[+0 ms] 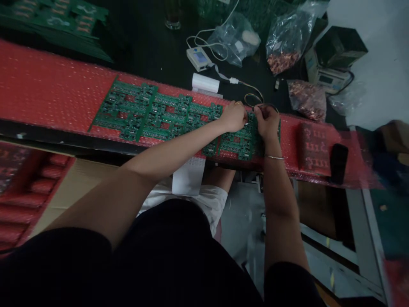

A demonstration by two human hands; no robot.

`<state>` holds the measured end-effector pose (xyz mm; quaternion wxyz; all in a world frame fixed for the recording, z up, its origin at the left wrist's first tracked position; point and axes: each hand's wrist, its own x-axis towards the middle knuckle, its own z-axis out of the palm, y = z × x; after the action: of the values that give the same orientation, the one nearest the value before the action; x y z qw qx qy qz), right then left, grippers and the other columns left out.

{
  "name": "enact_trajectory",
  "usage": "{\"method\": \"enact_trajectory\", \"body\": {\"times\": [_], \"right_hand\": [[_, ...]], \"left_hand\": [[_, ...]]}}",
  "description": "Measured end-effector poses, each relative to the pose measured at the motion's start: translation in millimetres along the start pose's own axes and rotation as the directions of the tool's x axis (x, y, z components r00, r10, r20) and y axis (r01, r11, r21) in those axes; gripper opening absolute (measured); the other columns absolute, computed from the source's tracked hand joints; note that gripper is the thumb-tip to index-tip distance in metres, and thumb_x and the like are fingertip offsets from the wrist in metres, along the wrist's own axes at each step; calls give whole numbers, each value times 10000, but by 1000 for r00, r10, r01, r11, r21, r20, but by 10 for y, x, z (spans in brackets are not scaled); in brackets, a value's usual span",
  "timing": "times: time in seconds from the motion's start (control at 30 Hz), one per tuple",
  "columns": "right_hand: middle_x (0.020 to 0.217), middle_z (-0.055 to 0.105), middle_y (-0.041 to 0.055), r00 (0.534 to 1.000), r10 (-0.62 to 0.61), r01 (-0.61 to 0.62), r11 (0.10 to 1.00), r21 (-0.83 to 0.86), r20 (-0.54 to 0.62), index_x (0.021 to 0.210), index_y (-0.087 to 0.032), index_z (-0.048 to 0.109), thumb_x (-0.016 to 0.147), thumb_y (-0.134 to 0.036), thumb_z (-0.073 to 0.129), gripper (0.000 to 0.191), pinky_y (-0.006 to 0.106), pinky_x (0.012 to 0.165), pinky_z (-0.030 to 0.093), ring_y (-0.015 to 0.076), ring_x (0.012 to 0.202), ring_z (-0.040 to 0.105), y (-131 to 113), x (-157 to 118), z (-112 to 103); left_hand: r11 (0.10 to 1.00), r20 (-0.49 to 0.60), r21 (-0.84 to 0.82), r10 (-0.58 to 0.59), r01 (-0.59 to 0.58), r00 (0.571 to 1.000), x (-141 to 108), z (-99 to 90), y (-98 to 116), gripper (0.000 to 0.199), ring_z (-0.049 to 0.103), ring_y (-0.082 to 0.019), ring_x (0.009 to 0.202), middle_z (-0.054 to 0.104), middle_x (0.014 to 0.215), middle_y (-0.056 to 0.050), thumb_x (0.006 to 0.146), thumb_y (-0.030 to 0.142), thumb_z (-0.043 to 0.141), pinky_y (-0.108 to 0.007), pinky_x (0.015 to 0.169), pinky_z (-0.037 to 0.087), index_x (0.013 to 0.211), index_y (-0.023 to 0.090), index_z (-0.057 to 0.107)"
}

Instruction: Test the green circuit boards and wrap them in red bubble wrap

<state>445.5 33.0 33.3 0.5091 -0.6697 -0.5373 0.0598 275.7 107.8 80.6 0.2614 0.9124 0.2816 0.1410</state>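
Note:
Green circuit board panels (166,115) lie in a row on red bubble wrap (57,85). My left hand (234,116) is closed over the right part of the row, its fingertips bent down at the boards; a tiny pale thing shows by them. Just right of it, my right hand (267,121) pinches the thin dark cable (254,96) above the rightmost boards. That cable loops back to a white connector (234,80) and a small white device with a screen (198,57). The two hands are close together but apart.
A white paper roll (205,83) lies behind the boards. Bags of copper-coloured parts (283,62) and a boxy instrument (329,79) stand at the back right. At the right are a wrapped stack (315,147) and a black phone-like object (339,163). More boards (64,25) are stacked back left.

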Motion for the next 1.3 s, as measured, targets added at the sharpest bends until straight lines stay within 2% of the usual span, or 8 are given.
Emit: {"method": "enact_trajectory", "body": {"times": [0.13,0.27,0.47,0.63,0.8,0.97,1.1,1.3], "right_hand": [[883,741,64,1000,23,-23,999,46,10,953,-230,687,948,-655,603,434,459,862,614,233,851,730,2,-3,9],[902,755,65,999,29,-31,997,66,30,962,-237,685,935,-682,603,453,469,886,617,238,873,742,9,-6,11],[923,746,73,999,49,-49,998,42,17,980,-227,686,951,-650,596,434,451,898,606,235,889,730,-44,18,-25],[926,751,55,1000,31,-31,997,-68,-3,978,-236,702,979,-575,601,353,409,861,600,225,884,721,-441,-264,-266],[974,786,56,984,-17,51,981,-189,179,904,-255,702,985,-524,617,294,412,886,595,241,937,735,-822,-768,-419],[1002,798,73,972,-32,92,964,-248,235,854,-271,693,986,-469,619,249,435,907,590,262,977,731,-845,-934,-382],[996,803,71,967,-54,115,964,-239,248,883,-271,711,979,-442,621,216,441,899,596,267,970,739,-815,-923,-368],[1002,801,79,967,-67,128,961,-246,245,848,-274,690,972,-465,626,237,463,929,587,274,991,731,-786,-943,-342]], "left_hand": [[997,-15,50,-64,64,998,-20,36,74,209,561,-357,1260,658,1274,-168,910,186,615,-537,1095,469,1000,104,785],[995,-52,84,-53,57,997,-16,63,85,213,573,-349,1226,675,1233,-170,888,203,643,-513,1073,478,1011,94,778],[985,-6,108,132,-131,991,-187,-17,24,316,609,-302,1191,708,1217,-99,914,157,551,-501,1062,467,1112,210,791],[955,100,141,249,-262,963,-311,-74,-46,340,524,-391,1348,629,1431,-130,897,145,562,-607,1133,381,1105,224,819],[955,121,-54,297,-292,947,-387,-153,-169,485,557,-276,1370,654,1421,-80,889,94,520,-464,1186,408,1290,256,738],[955,-153,-172,215,-241,964,-1004,-447,-226,473,598,-256,1319,659,1401,-85,879,120,524,-438,1160,468,1310,212,697],[968,-267,-168,139,-188,954,-1669,-647,-265,359,636,-265,1231,690,1286,-85,902,171,533,-468,1106,516,1201,232,722],[987,-301,-92,100,-133,948,-2370,-525,-441,191,682,-233,1052,705,1100,-78,965,234,557,-405,953,589,1039,259,732]]}}
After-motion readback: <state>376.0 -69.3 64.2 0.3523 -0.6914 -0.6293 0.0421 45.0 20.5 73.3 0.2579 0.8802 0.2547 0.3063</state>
